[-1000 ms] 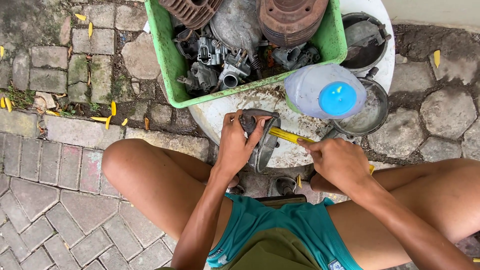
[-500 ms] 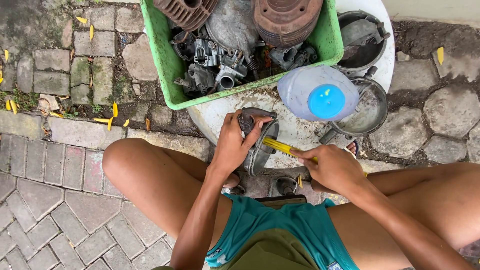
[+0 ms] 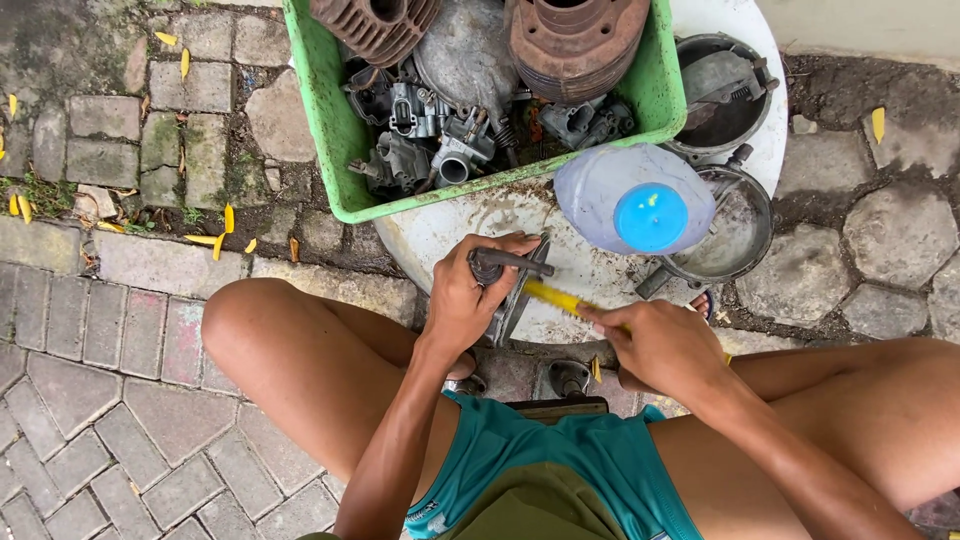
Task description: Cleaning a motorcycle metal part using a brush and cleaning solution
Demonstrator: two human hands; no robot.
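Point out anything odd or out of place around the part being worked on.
The green crate of rusty engine parts hangs off the white round table edge. The left hand steadies a metal part; the right hand holds a yellow tool against it.

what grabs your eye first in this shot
The bright green crate at top centre, heaped with grimy engine parts, stands out most. Just below it, over a round white tabletop, the left hand grips a dark metal part while the right hand holds a yellow-handled tool against it. A pale jug with a blue cap sits beside them.
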